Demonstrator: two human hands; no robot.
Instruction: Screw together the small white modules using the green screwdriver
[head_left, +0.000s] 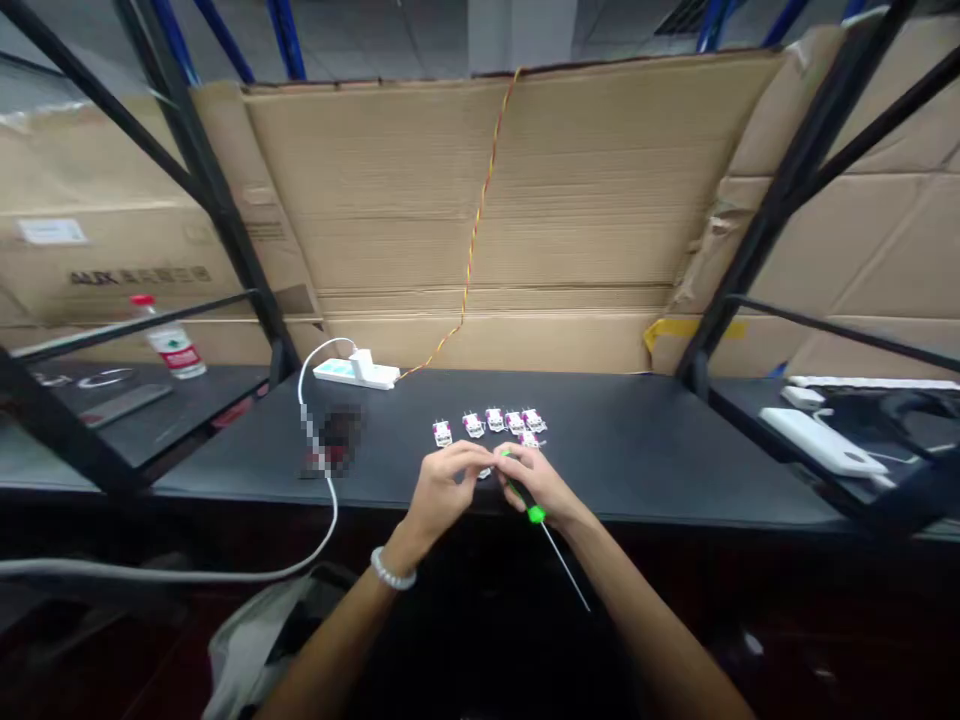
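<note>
My right hand (541, 482) is closed around a screwdriver (535, 513) with a green and black handle. Its thin metal shaft points back toward me, past the table's front edge. My left hand (448, 485), with a pale beaded bracelet on the wrist, has its fingers pinched together against the right fingertips. What sits in that pinch is too small and hidden to name. A small white part (484, 473) shows just below the meeting fingertips. Beyond the hands lie several small white and magenta parts (495, 420) with metal pins, loosely grouped on the black tabletop (615, 450).
A white power strip (356, 373) with a plugged-in adapter lies at the back left, its white cable (330, 520) hanging over the front edge. Cardboard (585, 200) walls the back. Black metal posts (697, 370) flank the table. A bottle (176, 345) stands at far left.
</note>
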